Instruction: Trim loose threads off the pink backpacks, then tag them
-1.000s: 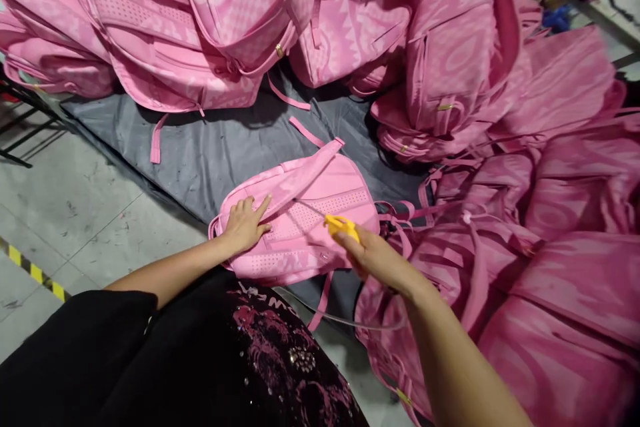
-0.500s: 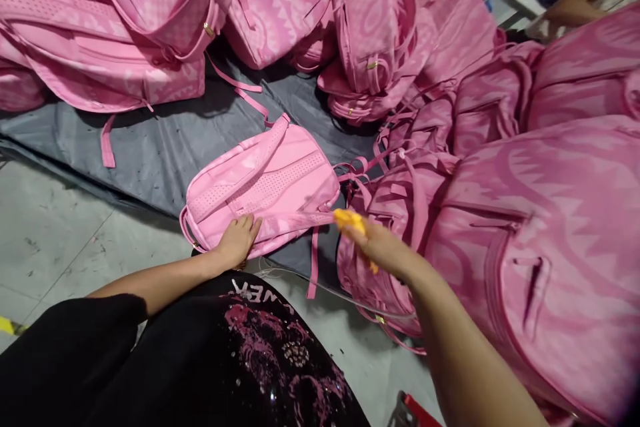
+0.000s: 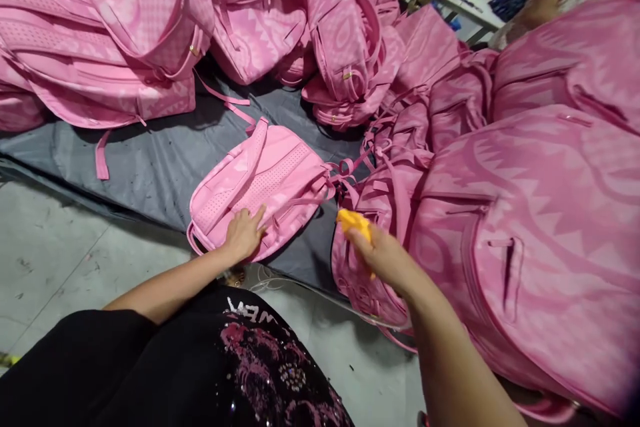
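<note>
Bag in head view, only view: lies flat on grey sheet, back panel and straps up, close to the front edge, between the left pile and the right pile. Its lower-left end, with the loop, reaches the sheet's edge; can't tell if it overhangs. Risk, my judgement: a push or pull toward the body could tip that end over, and light pressure from one hand may not stop it. Webbing at the far-right end runs in among the right pile's straps; knotted or just lying across, can't tell. If the bag gets lifted or turned, that could snag and drag a neighbour along. Pale tube below the right wrist could catch too; link to the tool not clear. Hands well apart. Left hand: palm down on the bag's near side, fingers loosely spread, index stretched out, pressing or resting, not gripping. Right hand: fist wrapped round yellow tool, held up near the bag's right end, in front of the right pile; type of tool and finger detail too small to tell.
</note>
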Demonstrator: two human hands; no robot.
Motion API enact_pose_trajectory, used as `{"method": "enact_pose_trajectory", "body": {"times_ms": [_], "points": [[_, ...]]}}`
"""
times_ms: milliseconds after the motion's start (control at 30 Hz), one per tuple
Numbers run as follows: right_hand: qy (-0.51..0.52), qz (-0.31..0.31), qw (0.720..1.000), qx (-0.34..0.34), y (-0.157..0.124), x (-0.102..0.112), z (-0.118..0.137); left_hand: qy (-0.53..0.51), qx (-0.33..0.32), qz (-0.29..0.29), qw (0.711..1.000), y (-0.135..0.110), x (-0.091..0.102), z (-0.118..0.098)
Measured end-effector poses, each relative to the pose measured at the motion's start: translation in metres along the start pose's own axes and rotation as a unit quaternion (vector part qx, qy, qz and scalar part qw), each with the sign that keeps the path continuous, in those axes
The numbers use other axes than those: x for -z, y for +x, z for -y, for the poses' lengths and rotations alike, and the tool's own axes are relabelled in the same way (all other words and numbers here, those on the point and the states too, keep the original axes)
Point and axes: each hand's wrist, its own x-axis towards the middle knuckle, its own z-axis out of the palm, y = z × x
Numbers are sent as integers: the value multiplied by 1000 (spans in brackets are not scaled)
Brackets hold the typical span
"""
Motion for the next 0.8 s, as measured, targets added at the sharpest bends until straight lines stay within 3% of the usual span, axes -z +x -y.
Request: {"method": "enact_pose_trajectory", "body": {"times_ms": [100,167,233,300,367,400,467,533,800], "points": [[-64,11,998,-27,-9,-13,-2,169,-79,11,982,-5,-7,-11],[-101,72,991,-60,-26,-33,1,159,-83,49,983,-2,6,-8],[-122,115,979,-112,-47,-59,8,84,-93,21,992,8,32,3],[-118,138,973,-142,-68,-90,19,-45,-73,-78,993,22,65,21],[-102,149,973,-145,-83,-121,32,-221,34,-146,964,37,95,38],[-96,151,973,-148,-87,-136,39,-312,110,-140,933,44,107,46],[-89,152,969,-171,-90,-163,51,-440,234,-76,864,57,124,58],[-83,145,967,-194,-87,-185,60,-487,287,-8,825,67,131,64],[-37,72,966,-245,-43,-240,94,-574,299,244,722,83,118,78]]}}
